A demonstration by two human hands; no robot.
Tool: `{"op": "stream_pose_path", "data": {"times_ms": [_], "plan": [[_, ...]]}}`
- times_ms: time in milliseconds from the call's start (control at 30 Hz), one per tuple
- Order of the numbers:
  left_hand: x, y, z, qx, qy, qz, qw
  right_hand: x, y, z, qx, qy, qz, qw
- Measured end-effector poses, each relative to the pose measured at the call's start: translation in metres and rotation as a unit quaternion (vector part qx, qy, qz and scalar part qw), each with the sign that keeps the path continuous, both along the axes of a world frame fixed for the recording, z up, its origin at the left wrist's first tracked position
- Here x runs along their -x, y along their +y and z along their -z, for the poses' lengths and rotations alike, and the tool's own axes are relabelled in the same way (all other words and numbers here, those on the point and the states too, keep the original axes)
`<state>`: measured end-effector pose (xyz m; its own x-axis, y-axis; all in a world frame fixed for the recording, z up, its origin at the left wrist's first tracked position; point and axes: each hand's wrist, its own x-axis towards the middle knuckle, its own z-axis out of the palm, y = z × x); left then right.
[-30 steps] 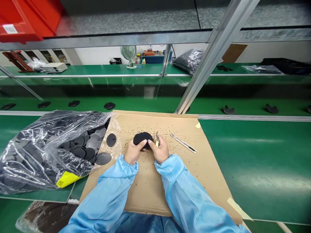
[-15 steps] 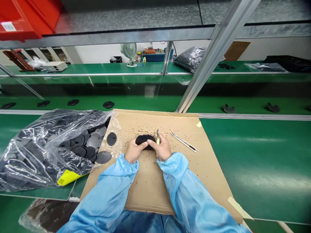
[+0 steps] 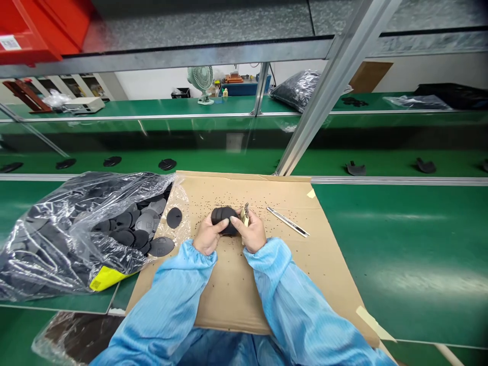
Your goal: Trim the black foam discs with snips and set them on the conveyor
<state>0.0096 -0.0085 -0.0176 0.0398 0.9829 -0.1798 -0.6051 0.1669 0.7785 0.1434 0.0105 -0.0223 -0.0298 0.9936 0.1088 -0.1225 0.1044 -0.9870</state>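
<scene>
Both my hands hold a stack of black oval discs [image 3: 225, 215] over the cardboard sheet [image 3: 232, 284]. My left hand [image 3: 206, 236] is closed on the left end of the stack, with the thumb on its near side. On the right end, my right hand [image 3: 252, 233] presses with the thumb. That same hand also keeps a pair of nippers [image 3: 246, 215] with pale yellow handles, their metal jaws pointing away from me. Small black crumbs lie scattered on the cardboard around the stack. A slim utility knife [image 3: 287, 221] rests to the right of my right hand.
At left, a clear plastic bag [image 3: 57, 234] spills black oval discs [image 3: 145, 223]. Two loose discs [image 3: 174, 217] lie by its mouth. Behind the cardboard runs a green belt [image 3: 229, 163] carrying spaced black parts [image 3: 167, 164]. A slanted metal post [image 3: 324, 96] rises beyond it.
The stack has been tilted in my hands, and the separate disc edges now show where a plain dark top was seen before. Both hands stay in nearly the same place.
</scene>
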Motion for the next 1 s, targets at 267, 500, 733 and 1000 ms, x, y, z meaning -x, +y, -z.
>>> {"op": "stream_pose_path", "data": {"times_ms": [267,500,733,1000], "plan": [[0.014,0.004,-0.004,0.118,-0.096,0.088,0.984,0.000,-0.011,-0.002,-0.130,-0.107,0.005,0.986],[0.013,0.002,-0.007,0.121,-0.114,0.126,0.978,-0.002,-0.014,-0.010,-0.211,-0.167,0.030,0.963],[0.019,0.002,-0.004,0.103,-0.137,0.155,0.973,0.000,-0.016,-0.014,-0.254,-0.179,0.016,0.950],[0.007,-0.002,-0.015,0.027,-0.070,0.071,0.995,-0.010,-0.019,-0.004,-0.199,-0.206,0.034,0.957]]}}
